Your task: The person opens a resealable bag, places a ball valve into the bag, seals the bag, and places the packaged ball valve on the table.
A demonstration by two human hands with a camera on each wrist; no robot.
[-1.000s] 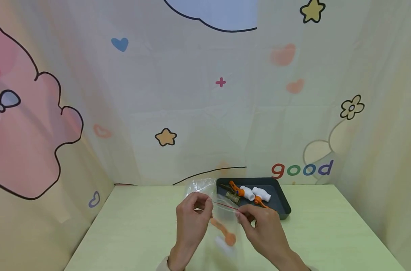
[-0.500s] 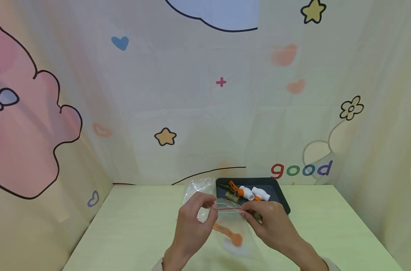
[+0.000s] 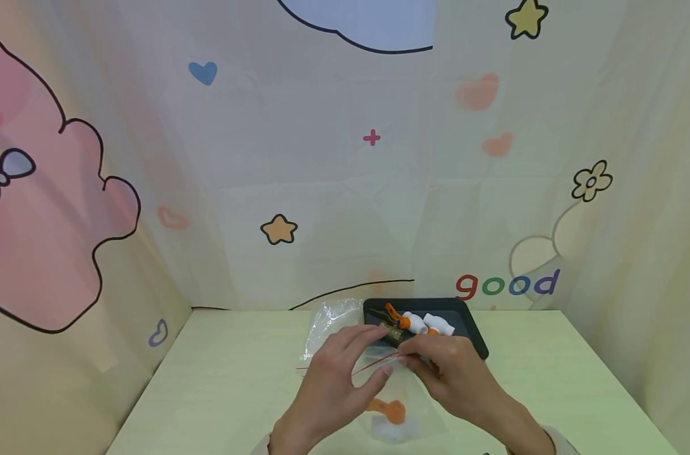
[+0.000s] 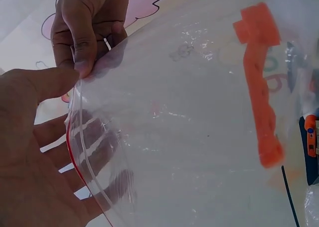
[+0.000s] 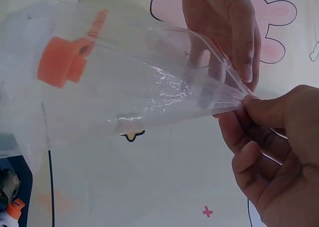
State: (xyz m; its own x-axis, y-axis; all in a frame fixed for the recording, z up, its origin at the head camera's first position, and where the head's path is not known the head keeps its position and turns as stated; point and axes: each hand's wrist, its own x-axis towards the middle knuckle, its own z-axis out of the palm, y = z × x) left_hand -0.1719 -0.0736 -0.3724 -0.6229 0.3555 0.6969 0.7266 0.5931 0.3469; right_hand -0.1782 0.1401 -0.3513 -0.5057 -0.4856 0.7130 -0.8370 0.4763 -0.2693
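Observation:
A clear zip-lock bag (image 4: 174, 117) with a red line along its mouth hangs between the hands. My right hand (image 3: 459, 376) pinches one corner of the mouth between thumb and fingers. My left hand (image 3: 333, 382) is spread at the opposite side of the mouth, its fingers fairly straight. In the left wrist view those fingers show behind the clear plastic, and the thumb reaches toward the pinched corner. Inside the bag lies an orange lever handle (image 4: 258, 82). Below it, a whitish piece (image 3: 395, 430) shows blurred through the plastic in the head view.
Behind the hands stands a dark tray (image 3: 477, 338) with white valves (image 3: 439, 324) with orange handles and an olive-coloured fitting (image 3: 390, 335). Another clear plastic bag (image 3: 330, 322) lies left of the tray. A printed curtain (image 3: 322, 158) closes off the table's back.
My left hand has loosened its pinch on the bag's mouth, and its thumb and fingers have spread apart. The right hand still pinches its corner. The red line now slants down to the left.

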